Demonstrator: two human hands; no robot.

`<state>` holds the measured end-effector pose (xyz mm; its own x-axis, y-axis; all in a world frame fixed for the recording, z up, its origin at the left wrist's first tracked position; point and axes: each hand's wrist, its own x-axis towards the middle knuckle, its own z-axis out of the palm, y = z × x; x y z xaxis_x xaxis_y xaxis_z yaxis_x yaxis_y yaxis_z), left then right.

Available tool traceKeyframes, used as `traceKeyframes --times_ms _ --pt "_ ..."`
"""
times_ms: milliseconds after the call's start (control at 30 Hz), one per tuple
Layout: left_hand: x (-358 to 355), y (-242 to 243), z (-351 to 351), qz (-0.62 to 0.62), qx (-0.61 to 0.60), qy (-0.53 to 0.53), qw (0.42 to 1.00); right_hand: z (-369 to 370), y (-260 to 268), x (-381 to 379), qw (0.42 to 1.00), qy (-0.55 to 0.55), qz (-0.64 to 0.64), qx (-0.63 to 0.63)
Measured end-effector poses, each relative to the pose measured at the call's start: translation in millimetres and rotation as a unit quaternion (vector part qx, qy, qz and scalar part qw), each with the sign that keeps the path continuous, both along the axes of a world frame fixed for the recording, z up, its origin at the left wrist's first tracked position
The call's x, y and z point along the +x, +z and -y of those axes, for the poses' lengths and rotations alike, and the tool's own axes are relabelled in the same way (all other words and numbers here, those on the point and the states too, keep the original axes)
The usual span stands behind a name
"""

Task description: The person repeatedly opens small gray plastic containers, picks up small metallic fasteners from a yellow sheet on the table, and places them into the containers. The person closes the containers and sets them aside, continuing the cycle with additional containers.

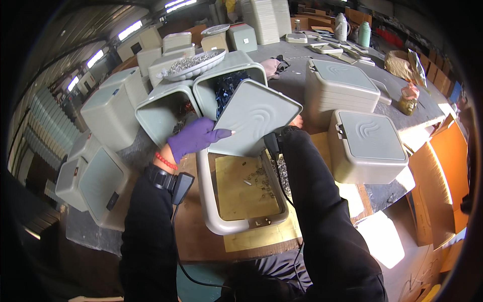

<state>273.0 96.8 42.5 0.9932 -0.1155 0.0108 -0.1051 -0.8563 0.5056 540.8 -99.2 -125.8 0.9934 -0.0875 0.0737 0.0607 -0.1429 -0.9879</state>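
Note:
In a purple glove, my left hand (199, 136) grips the left edge of a grey plastic lid panel (260, 117) with a wavy relief, its thumb on the face. At the panel's right corner is my right hand (297, 121), mostly hidden behind panel and wrist, so its grip cannot be told. The panel is tilted above a beige plastic lid frame (206, 196), which lies on yellow paper (234, 188). Small metal springs (266, 185) lie on the paper inside the frame. Behind the panel, a grey bin on its side holds dark blue small parts (226, 88).
Left of that bin, another open bin (145, 109) lies on its side. A scalloped tray (200, 68) of small metal parts rests on top. Stacked lids (341, 88) and a lidded box (368, 147) stand right; more lids (113, 109) stand left. A cardboard box (434, 188) is beyond the table's right edge.

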Motion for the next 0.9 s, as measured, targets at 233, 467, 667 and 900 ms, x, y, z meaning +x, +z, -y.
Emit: traceKeyframes --times_ms 233,467,667,900 --pt "-12.1 3.9 16.0 0.028 -0.089 -0.009 0.996 -5.7 2.1 4.5 0.999 -0.018 0.02 0.036" --pt "-42.3 19.1 43.6 0.03 -0.051 0.007 0.998 15.4 47.7 -33.3 0.928 -0.129 0.207 0.281" --pt "-76.8 39.4 59.5 0.211 -0.05 -0.058 0.974 33.8 160.7 -87.5 0.875 0.187 0.09 0.437" --pt "-110.6 41.0 51.0 0.217 -0.046 -0.029 0.975 8.3 172.3 -113.2 0.781 0.386 -0.034 0.49"
